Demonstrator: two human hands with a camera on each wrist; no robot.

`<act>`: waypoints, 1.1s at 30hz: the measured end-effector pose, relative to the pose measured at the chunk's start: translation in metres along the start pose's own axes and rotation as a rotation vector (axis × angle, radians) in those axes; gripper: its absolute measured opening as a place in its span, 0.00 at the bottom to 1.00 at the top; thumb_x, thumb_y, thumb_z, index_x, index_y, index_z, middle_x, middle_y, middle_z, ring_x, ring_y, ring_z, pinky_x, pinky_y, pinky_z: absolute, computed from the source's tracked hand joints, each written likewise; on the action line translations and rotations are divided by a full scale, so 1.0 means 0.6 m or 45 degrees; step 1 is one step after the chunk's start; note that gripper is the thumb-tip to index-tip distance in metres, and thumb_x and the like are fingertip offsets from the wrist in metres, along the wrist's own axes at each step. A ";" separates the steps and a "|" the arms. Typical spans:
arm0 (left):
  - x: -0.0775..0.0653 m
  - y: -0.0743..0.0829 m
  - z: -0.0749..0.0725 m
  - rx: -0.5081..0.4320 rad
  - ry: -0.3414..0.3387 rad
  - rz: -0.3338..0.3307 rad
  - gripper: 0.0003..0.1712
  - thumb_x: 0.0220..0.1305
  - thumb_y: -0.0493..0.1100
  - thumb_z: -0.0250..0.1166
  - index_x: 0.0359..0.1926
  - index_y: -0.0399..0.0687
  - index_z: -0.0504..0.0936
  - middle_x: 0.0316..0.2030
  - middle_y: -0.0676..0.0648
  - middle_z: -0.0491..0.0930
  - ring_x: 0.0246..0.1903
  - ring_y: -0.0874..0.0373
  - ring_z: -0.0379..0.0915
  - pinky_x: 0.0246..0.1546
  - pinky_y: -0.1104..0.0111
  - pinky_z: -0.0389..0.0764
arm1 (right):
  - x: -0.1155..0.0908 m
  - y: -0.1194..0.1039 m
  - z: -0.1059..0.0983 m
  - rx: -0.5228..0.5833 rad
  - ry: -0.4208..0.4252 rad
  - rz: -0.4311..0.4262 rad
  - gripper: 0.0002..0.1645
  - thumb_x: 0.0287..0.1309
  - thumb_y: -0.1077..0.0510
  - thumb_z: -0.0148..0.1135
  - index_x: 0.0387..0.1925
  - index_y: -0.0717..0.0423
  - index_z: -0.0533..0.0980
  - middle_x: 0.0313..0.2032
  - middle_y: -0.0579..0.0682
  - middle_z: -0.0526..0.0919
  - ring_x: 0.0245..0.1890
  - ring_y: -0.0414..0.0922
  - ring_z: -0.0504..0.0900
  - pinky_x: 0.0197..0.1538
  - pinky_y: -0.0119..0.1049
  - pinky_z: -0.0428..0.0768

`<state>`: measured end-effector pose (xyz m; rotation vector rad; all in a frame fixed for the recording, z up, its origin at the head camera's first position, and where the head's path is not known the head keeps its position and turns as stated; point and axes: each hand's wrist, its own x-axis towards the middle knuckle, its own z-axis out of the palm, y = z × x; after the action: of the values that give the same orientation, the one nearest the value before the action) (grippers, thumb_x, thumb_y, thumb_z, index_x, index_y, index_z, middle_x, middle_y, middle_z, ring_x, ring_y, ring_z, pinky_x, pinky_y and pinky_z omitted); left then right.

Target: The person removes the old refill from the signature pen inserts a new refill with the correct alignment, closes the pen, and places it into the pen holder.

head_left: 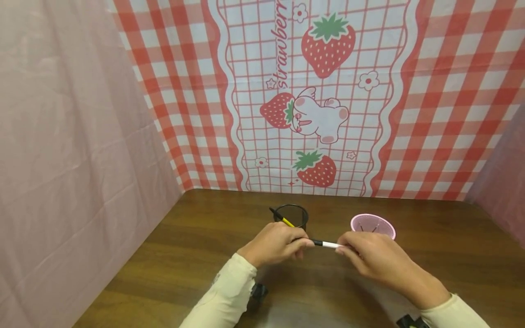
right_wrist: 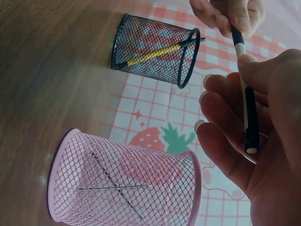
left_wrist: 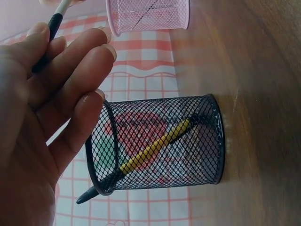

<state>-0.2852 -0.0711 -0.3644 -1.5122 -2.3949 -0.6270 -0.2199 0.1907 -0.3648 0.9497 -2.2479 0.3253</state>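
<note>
Both hands hold one black-and-white pen [head_left: 329,244] level above the table, in front of two mesh cups. My left hand [head_left: 280,243] pinches its black end between thumb and fingers. My right hand [head_left: 381,257] pinches the white part. In the right wrist view, the pen's other black end [right_wrist: 251,122] lies over the palm. Beyond the left hand stands a black mesh cup [left_wrist: 214,176] with a yellow-and-black pen [left_wrist: 155,147] leaning inside, its dark tip above the rim. Behind the right hand is a pink mesh cup [right_wrist: 196,188], partly hidden in the head view.
Two thin dark sticks [right_wrist: 113,186] cross inside the pink cup. The brown wooden table [head_left: 164,255] ends at a strawberry-print checked cloth [head_left: 197,136] hanging behind it. Pale pink curtains [head_left: 82,159] close off the left and right sides.
</note>
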 end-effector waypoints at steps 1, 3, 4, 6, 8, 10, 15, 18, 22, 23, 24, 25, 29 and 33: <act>-0.001 0.000 0.000 0.005 0.003 0.002 0.17 0.75 0.54 0.57 0.34 0.52 0.85 0.21 0.66 0.79 0.21 0.83 0.70 0.28 0.83 0.71 | 0.000 0.000 0.000 0.001 0.000 0.002 0.11 0.51 0.56 0.74 0.32 0.42 0.78 0.27 0.28 0.76 0.26 0.26 0.71 0.27 0.34 0.75; -0.002 -0.001 0.001 0.013 0.010 0.007 0.17 0.75 0.54 0.57 0.34 0.53 0.85 0.21 0.67 0.79 0.21 0.83 0.70 0.28 0.83 0.72 | -0.001 -0.001 0.000 -0.003 -0.004 0.012 0.11 0.50 0.55 0.74 0.32 0.42 0.78 0.27 0.27 0.76 0.26 0.26 0.71 0.27 0.34 0.75; -0.003 -0.002 0.002 0.018 0.015 0.008 0.17 0.75 0.55 0.56 0.34 0.54 0.84 0.21 0.67 0.79 0.21 0.84 0.69 0.29 0.83 0.72 | -0.002 -0.001 0.000 -0.002 -0.006 0.015 0.11 0.50 0.55 0.75 0.32 0.41 0.78 0.27 0.27 0.76 0.26 0.26 0.71 0.27 0.34 0.75; -0.005 -0.002 0.002 0.022 0.019 0.009 0.16 0.75 0.55 0.56 0.34 0.56 0.84 0.21 0.68 0.78 0.21 0.85 0.69 0.29 0.83 0.72 | -0.002 -0.002 0.000 -0.002 -0.011 0.021 0.12 0.50 0.55 0.75 0.32 0.41 0.78 0.27 0.27 0.75 0.26 0.26 0.71 0.28 0.34 0.75; -0.007 -0.002 0.003 0.011 0.020 0.009 0.15 0.75 0.54 0.56 0.33 0.57 0.83 0.21 0.68 0.78 0.21 0.84 0.69 0.29 0.84 0.72 | -0.002 -0.002 0.000 -0.005 -0.018 0.027 0.12 0.49 0.56 0.75 0.32 0.41 0.78 0.27 0.27 0.75 0.26 0.26 0.71 0.28 0.34 0.75; -0.008 -0.003 0.003 0.001 0.018 0.005 0.16 0.75 0.54 0.56 0.32 0.57 0.82 0.20 0.68 0.78 0.20 0.84 0.69 0.28 0.84 0.72 | -0.001 -0.002 -0.001 -0.006 -0.022 0.032 0.12 0.49 0.56 0.75 0.31 0.41 0.78 0.27 0.27 0.75 0.26 0.26 0.71 0.28 0.34 0.75; -0.005 -0.005 0.003 -0.016 0.005 -0.004 0.19 0.76 0.55 0.54 0.29 0.55 0.81 0.20 0.68 0.77 0.20 0.85 0.69 0.28 0.84 0.72 | -0.002 0.000 -0.001 -0.009 -0.022 0.038 0.13 0.49 0.56 0.76 0.31 0.41 0.77 0.27 0.27 0.75 0.26 0.26 0.70 0.27 0.34 0.75; -0.004 -0.006 0.003 -0.031 -0.017 -0.024 0.19 0.76 0.55 0.54 0.28 0.56 0.80 0.20 0.68 0.77 0.20 0.84 0.70 0.28 0.83 0.72 | -0.002 0.003 0.000 -0.015 -0.023 0.034 0.13 0.49 0.56 0.76 0.31 0.41 0.77 0.27 0.27 0.74 0.26 0.27 0.70 0.27 0.34 0.75; -0.003 -0.005 0.007 -0.074 -0.049 -0.058 0.20 0.76 0.55 0.53 0.28 0.55 0.80 0.19 0.67 0.77 0.20 0.82 0.70 0.28 0.83 0.72 | -0.003 0.005 0.000 -0.027 -0.017 0.020 0.13 0.48 0.56 0.75 0.31 0.40 0.77 0.26 0.27 0.74 0.26 0.27 0.70 0.27 0.34 0.75; -0.003 -0.005 0.009 -0.082 -0.055 -0.063 0.20 0.77 0.55 0.53 0.29 0.55 0.80 0.20 0.67 0.77 0.20 0.83 0.70 0.28 0.83 0.72 | -0.003 0.005 0.001 -0.027 -0.013 0.011 0.13 0.48 0.56 0.75 0.31 0.40 0.77 0.26 0.27 0.74 0.26 0.27 0.71 0.27 0.34 0.74; -0.002 -0.005 0.011 -0.088 -0.059 -0.066 0.20 0.77 0.55 0.52 0.29 0.54 0.80 0.20 0.67 0.77 0.20 0.83 0.70 0.28 0.83 0.72 | -0.003 0.005 0.001 -0.028 -0.009 0.004 0.13 0.48 0.56 0.75 0.31 0.41 0.77 0.26 0.27 0.74 0.25 0.27 0.71 0.27 0.34 0.74; -0.002 -0.004 0.012 -0.092 -0.062 -0.068 0.20 0.77 0.54 0.52 0.30 0.53 0.81 0.20 0.67 0.77 0.20 0.83 0.70 0.27 0.83 0.72 | -0.003 0.005 0.001 -0.031 -0.003 -0.004 0.12 0.49 0.55 0.74 0.30 0.41 0.76 0.26 0.27 0.74 0.25 0.27 0.70 0.26 0.34 0.74; 0.000 -0.001 0.015 -0.098 -0.047 -0.072 0.18 0.77 0.55 0.53 0.36 0.54 0.84 0.21 0.66 0.79 0.20 0.82 0.69 0.26 0.82 0.72 | -0.003 0.005 0.002 -0.045 0.011 -0.019 0.11 0.49 0.54 0.73 0.30 0.41 0.76 0.25 0.28 0.73 0.25 0.28 0.70 0.25 0.33 0.73; 0.002 0.002 0.016 -0.111 -0.002 -0.085 0.12 0.74 0.55 0.59 0.46 0.55 0.84 0.28 0.64 0.82 0.25 0.81 0.71 0.30 0.82 0.72 | -0.004 0.005 0.001 -0.036 0.014 -0.019 0.11 0.49 0.54 0.73 0.30 0.41 0.76 0.26 0.28 0.73 0.25 0.27 0.69 0.26 0.32 0.73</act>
<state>-0.2844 -0.0652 -0.3723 -1.4714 -2.4577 -0.7545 -0.2211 0.1940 -0.3666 0.9472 -2.2286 0.2913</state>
